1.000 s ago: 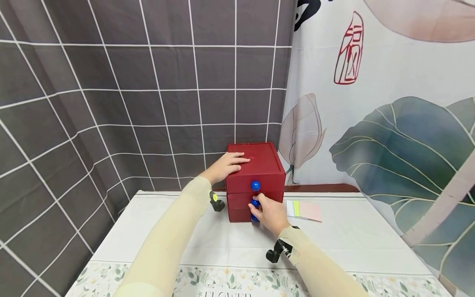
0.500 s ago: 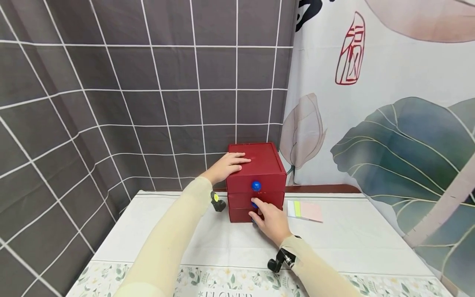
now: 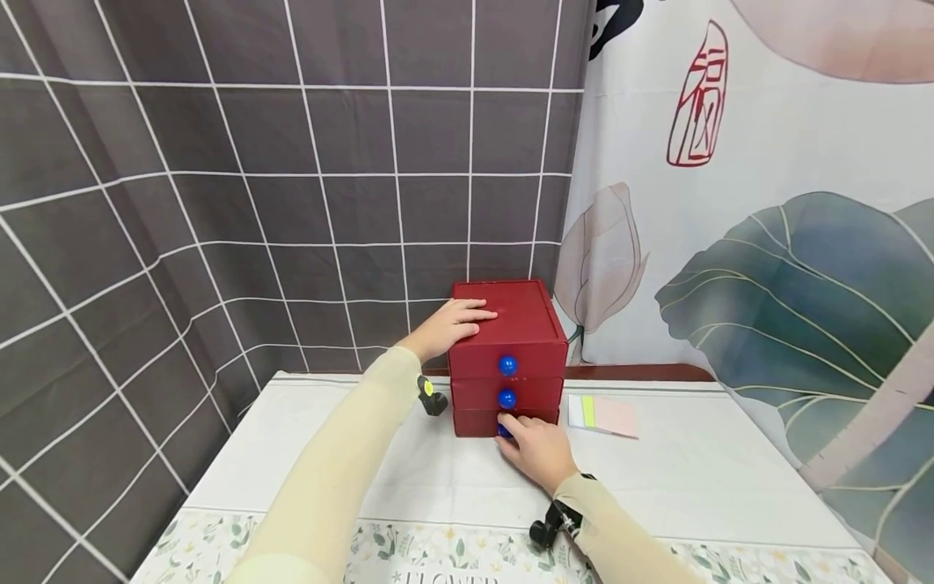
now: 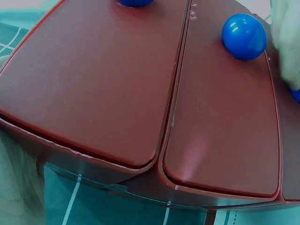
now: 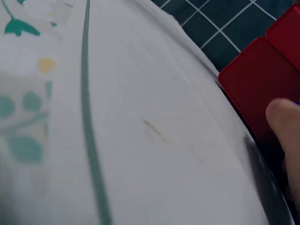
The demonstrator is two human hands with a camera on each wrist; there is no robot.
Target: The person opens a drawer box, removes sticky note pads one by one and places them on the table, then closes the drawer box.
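Note:
A red box of three stacked drawers (image 3: 511, 324) stands at the back of the table, each drawer with a round blue knob. My left hand (image 3: 450, 326) rests on the left side of the box's top, fingers stretched out. Down at the lowest drawer, my right hand (image 3: 538, 448) pinches the bottom knob (image 3: 503, 430) between thumb and forefinger, hiding most of it. The top knob (image 3: 507, 365) and the middle knob (image 3: 507, 398) are uncovered. All three drawer fronts look flush. In the right wrist view, the right thumb (image 5: 283, 119) shows against the red drawer front.
Right of the box lie sticky notes (image 3: 611, 416) in white, green and pink. The table wears a white cloth (image 3: 409, 478) with a floral front border. A dark gridded curtain (image 3: 328, 203) and a lotus-print curtain (image 3: 620, 324) hang close behind.
My right hand has moved down from the middle knob to the bottom knob, leaving the middle one uncovered. My left hand stays on the box's top. The view has shifted slightly.

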